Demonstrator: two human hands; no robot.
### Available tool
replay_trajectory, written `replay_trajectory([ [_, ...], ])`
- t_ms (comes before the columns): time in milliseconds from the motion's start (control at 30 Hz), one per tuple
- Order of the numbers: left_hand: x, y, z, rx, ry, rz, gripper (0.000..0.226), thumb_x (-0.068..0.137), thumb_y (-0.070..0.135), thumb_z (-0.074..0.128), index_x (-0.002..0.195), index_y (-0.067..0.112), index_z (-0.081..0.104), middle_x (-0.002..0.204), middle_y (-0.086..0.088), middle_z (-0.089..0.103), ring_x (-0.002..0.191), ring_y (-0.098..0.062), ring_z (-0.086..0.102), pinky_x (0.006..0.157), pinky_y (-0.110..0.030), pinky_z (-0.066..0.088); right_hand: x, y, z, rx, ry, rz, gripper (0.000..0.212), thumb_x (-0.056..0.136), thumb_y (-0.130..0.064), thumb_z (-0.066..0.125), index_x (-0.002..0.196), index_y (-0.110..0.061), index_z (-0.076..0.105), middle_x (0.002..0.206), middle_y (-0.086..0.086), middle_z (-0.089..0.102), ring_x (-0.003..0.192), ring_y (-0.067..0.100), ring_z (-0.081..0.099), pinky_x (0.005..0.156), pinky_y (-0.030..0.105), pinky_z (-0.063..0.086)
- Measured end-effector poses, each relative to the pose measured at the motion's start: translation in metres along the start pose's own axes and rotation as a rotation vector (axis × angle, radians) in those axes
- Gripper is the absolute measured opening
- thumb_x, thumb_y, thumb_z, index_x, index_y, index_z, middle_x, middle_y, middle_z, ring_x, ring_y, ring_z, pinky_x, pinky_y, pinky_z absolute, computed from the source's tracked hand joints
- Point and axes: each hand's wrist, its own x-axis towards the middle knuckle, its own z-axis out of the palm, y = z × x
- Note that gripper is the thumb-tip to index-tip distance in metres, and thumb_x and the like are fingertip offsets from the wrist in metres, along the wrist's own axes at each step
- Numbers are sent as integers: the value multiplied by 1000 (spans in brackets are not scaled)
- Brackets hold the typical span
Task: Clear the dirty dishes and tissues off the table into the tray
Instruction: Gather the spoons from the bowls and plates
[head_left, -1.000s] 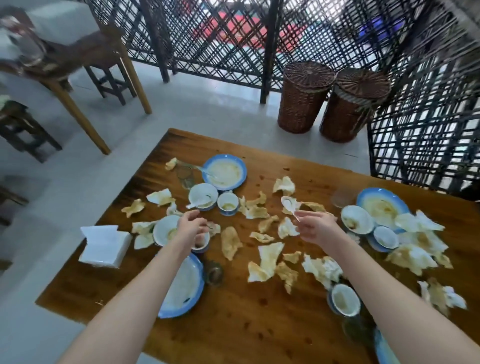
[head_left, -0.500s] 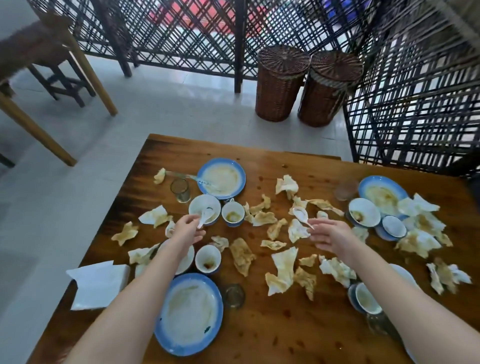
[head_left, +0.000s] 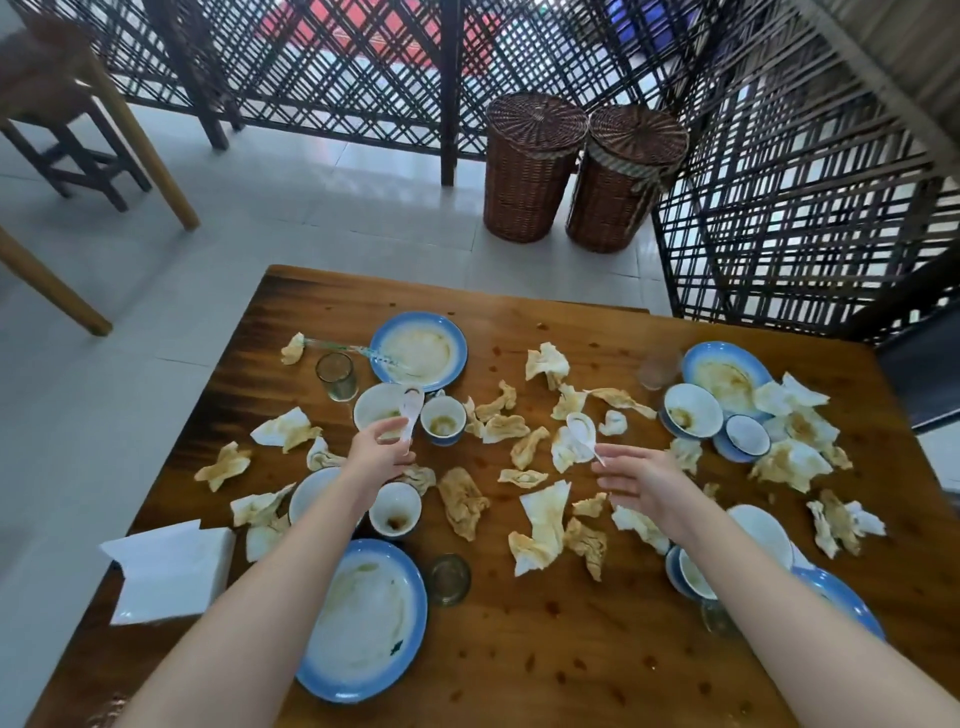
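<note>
Dirty dishes and several crumpled stained tissues are scattered over a wooden table. My left hand pinches a white spoon by its handle, above a white bowl. A small cup stands beside that bowl. My right hand reaches over the middle of the table. Its fingertips pinch the handle end of a second white spoon above a tissue, and the other fingers are stretched out. A large blue-rimmed plate lies under my left forearm.
Another blue plate with a straw sits at the back, and a glass stands left of it. Stacked bowls are at the right. A white napkin pack lies at the left edge. Two wicker baskets stand beyond the table.
My left hand has taken the spoon out of the white bowl and raised it. My right hand has kept hold of its spoon. The view has tilted and shifted.
</note>
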Motion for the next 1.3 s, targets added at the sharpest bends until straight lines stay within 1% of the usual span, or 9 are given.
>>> replay_trajectory([
  [167, -19, 4, 29, -11, -40, 24, 38, 94, 4, 57, 131, 13, 55, 116, -14, 57, 96, -25, 62, 87, -37, 52, -11, 8, -4, 67, -1, -11, 20, 91, -8, 62, 108, -15, 69, 103, 8, 71, 95, 22, 66, 74, 32, 53],
  [300, -37, 7, 61, 6, -64, 12, 38, 93, 1, 59, 128, 16, 57, 120, -14, 55, 97, -24, 64, 74, -28, 52, -22, 20, -23, 88, -3, -27, 18, 91, -7, 62, 104, -16, 70, 101, 7, 71, 91, 21, 68, 73, 31, 53],
  [433, -62, 3, 99, 42, -108, 15, 33, 93, 2, 59, 121, 20, 59, 114, -9, 58, 93, -21, 63, 72, -28, 51, -36, 39, -57, 135, 39, -40, 19, 92, -5, 60, 108, -12, 68, 104, 10, 69, 91, 22, 66, 77, 34, 52],
  [533, -84, -5, 135, 79, -110, 12, 32, 93, 3, 59, 120, 20, 60, 113, -6, 58, 90, -18, 62, 81, -32, 50, -51, 57, -86, 195, 45, -65, 21, 90, -5, 62, 110, -10, 67, 107, 13, 68, 88, 24, 64, 69, 31, 49],
  [667, -119, -20, 189, 104, -121, 31, 26, 94, 4, 59, 115, 20, 61, 115, -7, 57, 87, -18, 63, 77, -31, 51, -75, 87, -136, 198, 59, -85, 16, 91, -6, 60, 104, -13, 67, 100, 10, 68, 83, 20, 63, 76, 34, 48],
  [767, -145, -33, 235, 121, -117, 51, 23, 95, 4, 57, 111, 21, 62, 115, -6, 55, 86, -16, 63, 83, -35, 54, -93, 117, -185, 170, 67, -114, 17, 91, -10, 61, 106, -15, 67, 90, 4, 69, 77, 16, 62, 73, 32, 47],
  [867, -171, -45, 286, 173, -137, 63, 22, 95, 11, 58, 112, 24, 62, 113, -3, 60, 83, -15, 64, 65, -26, 51, -109, 149, -238, 160, 112, -129, 14, 90, -12, 63, 100, -19, 68, 85, 1, 69, 73, 14, 62, 70, 30, 47],
  [1033, -212, -59, 373, 212, -251, 76, 27, 95, 12, 58, 121, 20, 61, 99, -7, 63, 77, -18, 62, 53, -22, 43, -127, 198, -315, 226, 224, -123, 14, 90, -9, 63, 95, -21, 67, 87, 3, 70, 76, 16, 63, 77, 35, 52],
  [1300, -249, -68, 510, 333, -447, 103, 33, 95, 10, 58, 128, 14, 55, 95, -5, 61, 76, -17, 61, 58, -25, 39, -149, 258, -416, 423, 356, -64, 14, 91, -7, 62, 98, -17, 67, 83, 3, 71, 68, 13, 62, 65, 28, 49],
])
